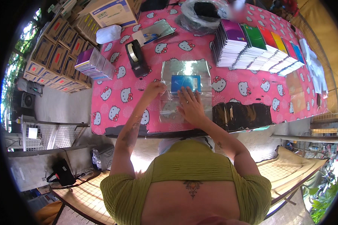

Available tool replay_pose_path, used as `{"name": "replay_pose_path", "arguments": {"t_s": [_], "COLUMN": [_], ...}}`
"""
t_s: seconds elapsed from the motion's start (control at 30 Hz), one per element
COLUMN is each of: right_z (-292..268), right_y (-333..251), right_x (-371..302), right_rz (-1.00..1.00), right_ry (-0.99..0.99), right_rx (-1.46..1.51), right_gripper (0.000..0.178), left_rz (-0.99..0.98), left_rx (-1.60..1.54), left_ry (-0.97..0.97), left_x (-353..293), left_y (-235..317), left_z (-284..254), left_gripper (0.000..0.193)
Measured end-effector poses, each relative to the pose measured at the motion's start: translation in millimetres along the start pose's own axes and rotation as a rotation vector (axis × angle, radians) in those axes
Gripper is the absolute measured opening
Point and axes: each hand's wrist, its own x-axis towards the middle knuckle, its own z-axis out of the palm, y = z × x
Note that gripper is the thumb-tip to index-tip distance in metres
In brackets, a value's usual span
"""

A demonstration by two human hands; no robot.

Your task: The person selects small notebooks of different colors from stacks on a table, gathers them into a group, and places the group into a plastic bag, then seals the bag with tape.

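Observation:
A clear plastic sheet (169, 108) lies on the table in front of me, shiny where light strikes it. On its middle rests a small blue spiral notebook (179, 80), its coil showing along the far edge. My right hand (191, 107) is open, its spread fingers lying flat over the notebook's near part and the plastic. At the sheet's left edge my left hand (156, 89) is closed; whatever its fingers pinch is hidden. Beyond that hand stands a black tape dispenser (139, 62) with a roll of tape in it.
Tall stacks of spiral notebooks (248, 48) in several colours stand at the far right. Another notebook stack (94, 63) is on the left, near piled cartons (52, 52). A plastic pouch with pens (154, 33) lies behind the dispenser. The pink patterned tablecloth (112, 108) has dark patches near its edge.

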Motion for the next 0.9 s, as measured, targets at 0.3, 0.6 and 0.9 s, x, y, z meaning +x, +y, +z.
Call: {"name": "replay_pose_path", "arguments": {"t_s": [0.3, 0.6, 0.9], "right_z": [-5, -6, -3], "right_y": [-3, -7, -12], "right_x": [4, 5, 5], "right_rz": [0.067, 0.063, 0.033], "right_ry": [-0.075, -0.157, -0.109], "right_rx": [-0.075, -0.110, -0.123], "right_gripper": [0.084, 0.102, 0.097], "left_rz": [0.603, 0.600, 0.712], "left_rx": [0.618, 1.156, 1.064], "left_ry": [0.107, -0.085, -0.080], "left_x": [92, 147, 123], "left_y": [72, 62, 89], "left_z": [53, 66, 52], "left_gripper": [0.024, 0.016, 0.014]}}
